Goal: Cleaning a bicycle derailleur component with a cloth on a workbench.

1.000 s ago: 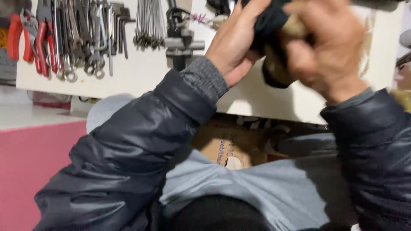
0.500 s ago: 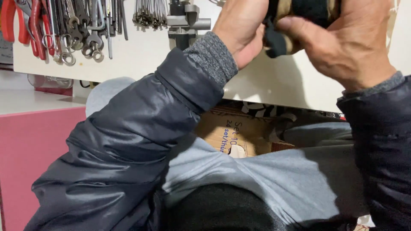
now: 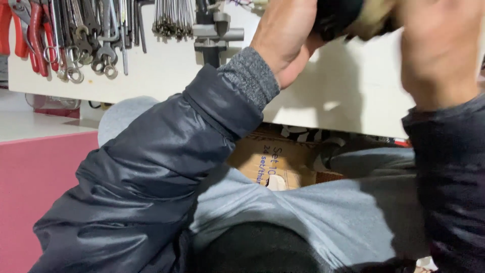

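Both hands [image 3: 353,45] on dark bundle [image 3: 348,17]

dark cloth bundle [image 3: 339,17] cut off at top edge, right hand [image 3: 437,50] motion-blurred, both hands' fingers out of frame

A white tool board [image 3: 166,71] hangs above a pink cabinet [image 3: 35,187].

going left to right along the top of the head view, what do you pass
red-handled pliers → hanging wrenches → bundle of thin metal rods → grey metal fixture → left hand → dark object with a tan part → right hand
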